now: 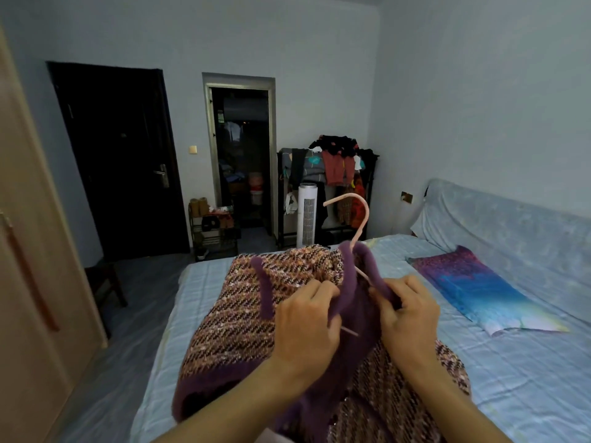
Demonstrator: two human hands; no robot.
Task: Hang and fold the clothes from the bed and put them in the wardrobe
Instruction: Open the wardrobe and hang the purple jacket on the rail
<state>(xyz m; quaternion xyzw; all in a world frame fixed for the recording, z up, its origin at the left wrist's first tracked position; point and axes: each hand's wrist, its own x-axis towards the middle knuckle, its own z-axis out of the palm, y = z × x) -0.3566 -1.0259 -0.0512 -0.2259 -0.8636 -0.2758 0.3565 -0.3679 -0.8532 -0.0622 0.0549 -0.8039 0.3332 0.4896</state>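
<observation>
Between the two sets of fingertips runs the purple collar of a tweed jacket (243,314), held up over the bed (527,378). The left hand (307,327) has its fingers curled in tight and pinches the purple edge. The right hand (409,318) closes its fingers on the same trim, just across from the left. Both grips are narrow, with the backs of the hands facing up.

A pink hanger (367,215) sits inside the jacket. Its hook rises out of the neck opening, above and beyond the right fingers. One thin arm slants down from the hook toward those fingers, and a short pink end shows just below the left fingers. Whether either hand touches the hanger itself, I cannot tell.

Below the wrists the jacket sags onto the bed, and a purple-edged fold hangs down beside the left forearm.

Out to the right of the right fingers, a purple and blue pillow (479,289) lies flat on the sheet. Far beyond the fingers, past the hook, a rack (339,161) is heaped with clothes, and a white fan (307,215) stands in front of it. Well to the left of the left fingers is the wardrobe (25,251), and a dark door (121,155) stands beyond it.
</observation>
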